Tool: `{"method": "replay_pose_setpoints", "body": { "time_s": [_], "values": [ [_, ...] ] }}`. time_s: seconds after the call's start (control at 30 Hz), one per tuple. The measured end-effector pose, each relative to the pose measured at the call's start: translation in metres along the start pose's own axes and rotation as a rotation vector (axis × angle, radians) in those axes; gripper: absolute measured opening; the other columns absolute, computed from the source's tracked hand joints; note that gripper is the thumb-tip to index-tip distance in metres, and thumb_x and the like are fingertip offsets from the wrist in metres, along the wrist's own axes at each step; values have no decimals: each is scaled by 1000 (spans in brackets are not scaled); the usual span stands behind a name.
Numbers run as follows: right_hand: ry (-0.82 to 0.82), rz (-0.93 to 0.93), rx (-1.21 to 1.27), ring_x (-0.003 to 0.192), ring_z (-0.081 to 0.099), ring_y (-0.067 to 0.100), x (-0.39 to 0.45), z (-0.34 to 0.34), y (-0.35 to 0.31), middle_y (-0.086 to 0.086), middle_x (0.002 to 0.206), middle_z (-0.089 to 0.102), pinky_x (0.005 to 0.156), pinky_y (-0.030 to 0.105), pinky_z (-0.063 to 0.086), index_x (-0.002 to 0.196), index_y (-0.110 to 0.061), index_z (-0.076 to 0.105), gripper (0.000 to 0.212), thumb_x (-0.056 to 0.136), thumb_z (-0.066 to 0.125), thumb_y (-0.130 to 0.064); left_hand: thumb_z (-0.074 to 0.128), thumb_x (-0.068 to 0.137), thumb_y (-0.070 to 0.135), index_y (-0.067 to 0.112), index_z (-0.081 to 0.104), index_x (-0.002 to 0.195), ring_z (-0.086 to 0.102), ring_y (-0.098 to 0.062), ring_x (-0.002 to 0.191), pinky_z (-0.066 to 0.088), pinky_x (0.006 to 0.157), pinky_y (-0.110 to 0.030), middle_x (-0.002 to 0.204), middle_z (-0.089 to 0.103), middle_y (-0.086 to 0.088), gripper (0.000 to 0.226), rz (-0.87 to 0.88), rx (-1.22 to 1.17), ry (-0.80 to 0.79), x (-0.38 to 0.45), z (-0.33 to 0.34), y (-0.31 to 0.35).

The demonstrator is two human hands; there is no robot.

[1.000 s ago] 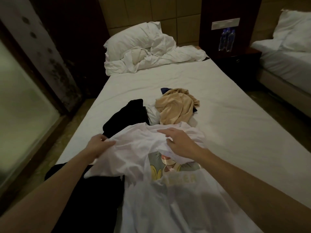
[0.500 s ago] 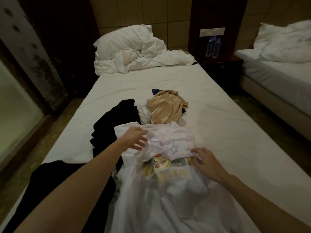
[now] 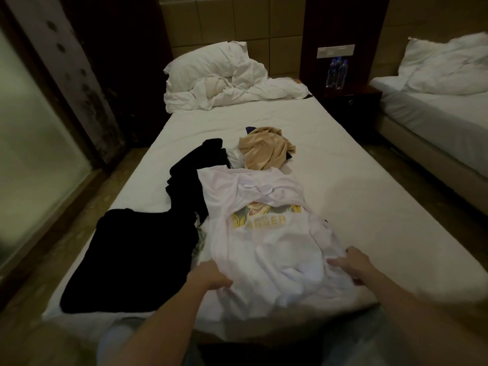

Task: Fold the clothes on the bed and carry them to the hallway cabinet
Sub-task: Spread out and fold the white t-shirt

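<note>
A frosted glass panel (image 3: 31, 159) ran along the left, with a strip of floor (image 3: 87, 207) between it and the bed (image 3: 356, 207). The bed's left edge lay close to that strip; its near edge sat just in front of the person.

On the near left part of the mattress a black garment (image 3: 137, 260) sprawled, reaching the near left corner and stretching in a narrow band toward the middle. Just right of it, touching and partly over it, lay the white T-shirt (image 3: 269, 244), rumpled, print side up, its lower hem at the near edge.

The left hand (image 3: 211, 277) gripped the shirt's near left hem, fingers curled under the cloth. The right hand (image 3: 348, 264) lay on the shirt's near right edge, fingers bent into the fabric; how firmly it held, I could not tell.

Beyond the shirt, touching its far edge, a tan garment (image 3: 264, 154) sat heaped, a bit of dark blue cloth peeping from under it. At the head of the bed a pillow (image 3: 208, 64) and a crumpled sheet (image 3: 237, 93) were piled.

The right half of the mattress was bare sheet. Further right stood a dark nightstand (image 3: 348, 101) with two water bottles (image 3: 336, 73) on it, then a floor gap and a second bed (image 3: 435, 114).
</note>
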State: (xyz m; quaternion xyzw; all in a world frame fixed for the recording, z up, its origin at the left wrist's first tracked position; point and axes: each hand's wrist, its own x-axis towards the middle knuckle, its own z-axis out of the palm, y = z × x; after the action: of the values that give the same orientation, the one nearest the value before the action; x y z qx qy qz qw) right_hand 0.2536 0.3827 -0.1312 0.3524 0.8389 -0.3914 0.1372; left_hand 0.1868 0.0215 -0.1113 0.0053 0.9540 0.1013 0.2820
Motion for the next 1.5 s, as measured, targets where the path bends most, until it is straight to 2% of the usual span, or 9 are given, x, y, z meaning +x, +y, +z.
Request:
{"method": "replay_pose_setpoints", "body": {
  "time_s": [0.17,0.27,0.4,0.6,0.83,1.07,1.17,1.33,1.5],
  "values": [
    [159,-243,-34,86,55,31,-42,-4,2,21,102,62,77,40,46,102,-4,55,23,82,66,-10,72,89,21,10,42,115,57,-23,84,48,53,-26,106,53,-11,41,-40,-268,-24,-34,5,-1],
    [306,-399,-239,81,54,33,-67,-4,-12,15,93,57,69,36,43,116,-15,44,32,85,55,-12,54,93,5,6,46,88,43,-16,51,37,51,-27,71,48,-9,10,-96,-213,-49,-46,-10,-5],
    [321,-582,-610,92,61,34,-101,21,-40,13,105,58,75,35,49,123,-15,45,33,91,43,-8,44,97,12,6,50,80,39,-11,37,34,41,-20,52,51,-4,19,-144,-63,-123,-70,-28,5],
    [117,-768,-698,113,53,21,-108,65,-43,0,123,58,94,36,45,122,-27,64,39,91,49,-47,28,103,54,8,73,95,69,-20,81,50,89,-33,88,73,-1,65,19,-15,-567,-75,-22,29],
    [-1,-937,-543,129,42,22,-68,71,10,4,140,45,110,28,32,138,-17,51,47,92,42,-8,53,94,16,20,65,108,56,-18,96,47,85,-31,116,61,0,18,513,302,145,-22,28,-32],
    [2,-1108,-840,140,38,24,-39,60,38,5,148,46,104,34,44,133,-20,55,66,72,79,-13,87,49,21,32,50,127,56,-18,121,50,96,-28,133,50,4,87,1019,602,392,-7,53,-40],
    [38,-1091,-882,133,45,22,-38,59,32,-1,144,49,102,34,46,134,-28,55,67,73,79,-16,87,47,19,33,55,123,57,-18,117,50,94,-27,129,52,6,83,1047,586,365,-1,54,-28],
    [-76,-920,-596,101,56,22,-42,48,6,3,111,66,83,31,45,107,-18,69,23,90,54,-22,62,84,35,22,69,93,56,-16,97,48,85,-30,101,64,3,18,948,381,365,-3,42,-8],
    [-21,-574,-46,45,35,6,-57,26,-20,-9,48,38,52,19,28,55,-19,36,52,96,59,-40,56,89,62,21,44,55,38,-9,49,29,53,-30,54,43,4,54,602,-301,334,-13,11,-17]
  ]
}}
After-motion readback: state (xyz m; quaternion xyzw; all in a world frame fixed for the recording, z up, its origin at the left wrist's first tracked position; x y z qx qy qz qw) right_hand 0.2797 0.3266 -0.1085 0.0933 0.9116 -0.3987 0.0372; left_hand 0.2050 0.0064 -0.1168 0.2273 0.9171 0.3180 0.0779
